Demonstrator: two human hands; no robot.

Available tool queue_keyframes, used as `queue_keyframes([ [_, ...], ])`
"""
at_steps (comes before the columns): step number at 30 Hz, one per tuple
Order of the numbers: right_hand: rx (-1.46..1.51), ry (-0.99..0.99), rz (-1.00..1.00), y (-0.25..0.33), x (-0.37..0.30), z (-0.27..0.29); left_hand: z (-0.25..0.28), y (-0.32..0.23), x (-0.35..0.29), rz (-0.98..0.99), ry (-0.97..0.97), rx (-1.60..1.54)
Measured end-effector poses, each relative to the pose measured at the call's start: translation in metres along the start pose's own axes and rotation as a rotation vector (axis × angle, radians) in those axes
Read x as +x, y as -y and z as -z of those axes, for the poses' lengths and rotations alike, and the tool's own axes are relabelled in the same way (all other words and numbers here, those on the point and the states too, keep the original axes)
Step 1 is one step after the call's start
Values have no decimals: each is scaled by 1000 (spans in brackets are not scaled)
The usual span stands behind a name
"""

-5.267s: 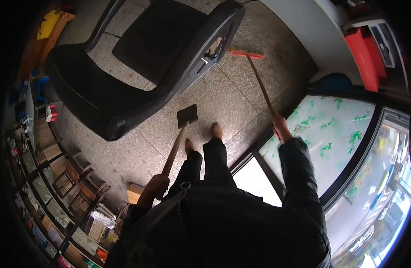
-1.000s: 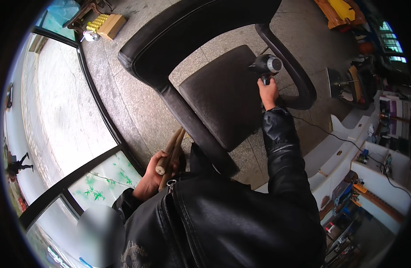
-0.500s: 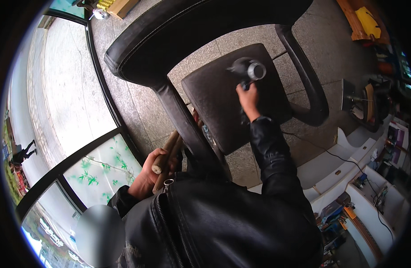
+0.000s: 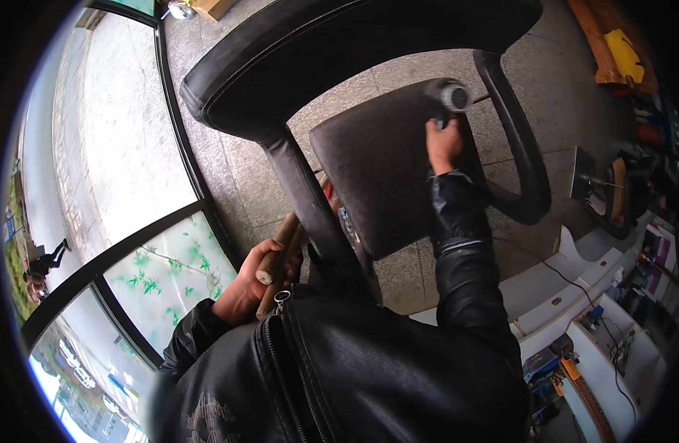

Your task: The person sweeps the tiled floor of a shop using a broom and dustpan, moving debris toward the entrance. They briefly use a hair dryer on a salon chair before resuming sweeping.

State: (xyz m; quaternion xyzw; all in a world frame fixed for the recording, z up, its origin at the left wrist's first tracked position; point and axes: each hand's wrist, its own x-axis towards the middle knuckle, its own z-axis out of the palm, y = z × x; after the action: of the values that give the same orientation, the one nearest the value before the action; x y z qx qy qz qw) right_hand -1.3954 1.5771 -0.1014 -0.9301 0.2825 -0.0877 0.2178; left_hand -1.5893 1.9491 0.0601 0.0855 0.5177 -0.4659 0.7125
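Observation:
My right hand (image 4: 444, 144) grips a hair dryer (image 4: 453, 98) by its handle, its round silver end showing at the top. The dryer is over the far right part of a dark chair seat (image 4: 384, 159), blurred by motion; whether it touches the seat I cannot tell. My left hand (image 4: 249, 277) is closed around two thick wooden sticks (image 4: 282, 240), held beside the chair's left armrest (image 4: 304, 184). One stick's cut end faces me. The fingers of my left hand are partly hidden behind the sticks.
The padded chair back (image 4: 332, 52) arches across the far side, with a right armrest (image 4: 511, 125). A power cord (image 4: 546, 258) runs to the right. White drawers (image 4: 620, 317) with tools and wires stand at lower right. Glass doors (image 4: 170, 273) with green leaves line the left.
My right hand has moved the hair dryer to the right and slightly farther away across the seat. My left hand still holds the sticks. The view has shifted a little.

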Motion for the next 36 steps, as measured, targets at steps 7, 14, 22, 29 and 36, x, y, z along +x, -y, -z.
queue_keyframes([
  [7, 272, 518, 387, 49, -75, -15, -15, -2, 0, -31, -16, 74],
  [14, -103, 18, 13, 6, 52, 0, -1, -3, -2, -21, 9, 68],
  [22, -220, 253, 62, -49, -29, 46, 1, -6, 0, 17, 18, 5],
  [29, 460, 238, -217, -25, -34, 126, 16, -9, 1, 90, 106, 11],
  [36, -67, -48, -199, 22, 92, 177, 8, -6, -1, 100, -6, 135],
])
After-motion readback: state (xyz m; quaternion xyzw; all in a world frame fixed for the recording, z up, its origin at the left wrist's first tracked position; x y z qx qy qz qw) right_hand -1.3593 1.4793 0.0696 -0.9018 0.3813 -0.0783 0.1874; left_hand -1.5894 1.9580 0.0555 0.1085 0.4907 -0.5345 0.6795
